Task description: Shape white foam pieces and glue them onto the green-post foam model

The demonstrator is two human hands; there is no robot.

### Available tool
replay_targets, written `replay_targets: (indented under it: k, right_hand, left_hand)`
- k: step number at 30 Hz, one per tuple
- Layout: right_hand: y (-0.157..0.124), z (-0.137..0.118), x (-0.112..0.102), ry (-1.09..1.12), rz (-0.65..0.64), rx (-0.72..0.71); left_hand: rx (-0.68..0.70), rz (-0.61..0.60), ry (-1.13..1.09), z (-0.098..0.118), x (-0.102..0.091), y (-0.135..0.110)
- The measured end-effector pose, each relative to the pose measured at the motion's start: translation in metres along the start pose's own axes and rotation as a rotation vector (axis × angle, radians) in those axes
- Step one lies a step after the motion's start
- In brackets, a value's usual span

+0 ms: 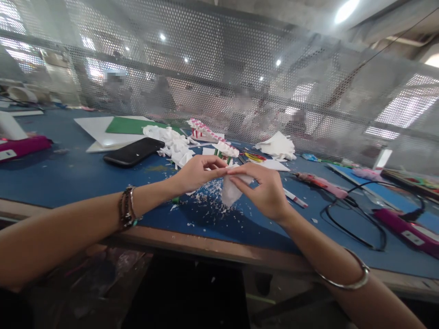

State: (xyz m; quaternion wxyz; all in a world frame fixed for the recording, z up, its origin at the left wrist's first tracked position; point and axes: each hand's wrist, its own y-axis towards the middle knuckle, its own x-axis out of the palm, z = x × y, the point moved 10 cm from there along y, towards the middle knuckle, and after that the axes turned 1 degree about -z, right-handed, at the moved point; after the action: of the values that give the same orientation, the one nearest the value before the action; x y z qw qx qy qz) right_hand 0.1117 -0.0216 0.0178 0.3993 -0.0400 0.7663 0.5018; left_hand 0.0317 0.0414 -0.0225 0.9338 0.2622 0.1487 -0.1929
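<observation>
White, soft sheet material is what you have between both hands: a small crumpled white piece (230, 192), lifted above the blue table (68, 178). Your left hand (195, 173) pinches its top edge between thumb and forefinger. Your right hand (265, 192) has its fingertips pressed together on the same edge, just beside the left pinch, and the rest of the piece hangs below the grip.

It looks like a shaping or tearing step, judging by the white scraps (209, 201) scattered directly under the grip. Any further pull calls for both pinches held close together, with small, even force, since the sheet looks thin enough to rip crookedly.

Just beyond the grip stand white trimmed pieces with red and green stems (224, 151). A black phone (134, 151) lies well off to its left, and a pink glue gun (322, 183) to its right.
</observation>
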Motion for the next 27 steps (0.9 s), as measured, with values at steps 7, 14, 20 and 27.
replay_targets:
  k: [7, 14, 20, 27]
  right_hand:
    - [0.002, -0.005, 0.003, -0.137, -0.073, -0.07]
    - [-0.001, -0.013, 0.005, -0.261, -0.061, -0.188]
    - [0.0, -0.015, 0.003, -0.308, -0.044, -0.221]
    - [0.001, -0.011, 0.012, -0.369, -0.163, -0.238]
  left_hand:
    - [0.011, -0.016, 0.056, -0.002, 0.001, 0.001]
    - [-0.001, -0.023, 0.061, 0.0, 0.003, 0.001]
    - [0.022, -0.032, 0.053, -0.001, 0.004, 0.0]
    - [-0.003, -0.136, -0.017, -0.003, 0.014, 0.0]
